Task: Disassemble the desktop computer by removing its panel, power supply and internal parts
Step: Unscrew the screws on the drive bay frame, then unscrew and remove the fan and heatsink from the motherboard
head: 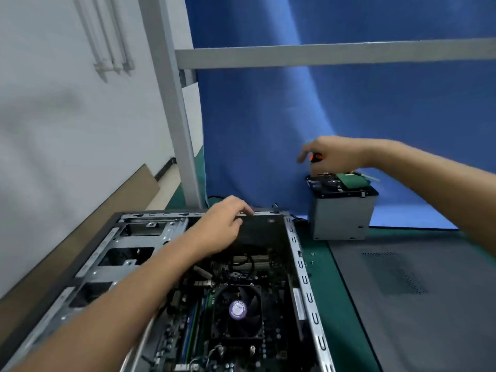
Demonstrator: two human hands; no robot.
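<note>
The open computer case (304,275) lies on its side at the lower left, with the motherboard and a black CPU fan (239,311) exposed. My left hand (222,224) hovers over the far end of the case, fingers apart, fingertips at the far rim, holding nothing. My right hand (332,155) is above the grey power supply box (341,218), which stands on the mat to the right of the case. It grips an orange and black screwdriver handle (315,157). A green board and a dark drive (326,181) lie on top of that box.
The removed grey side panel (418,296) lies flat on the green mat (349,318) at the right. A few small screws (312,258) sit on the mat beside the case. A grey metal frame post (177,108) and blue cloth backdrop (322,116) stand behind.
</note>
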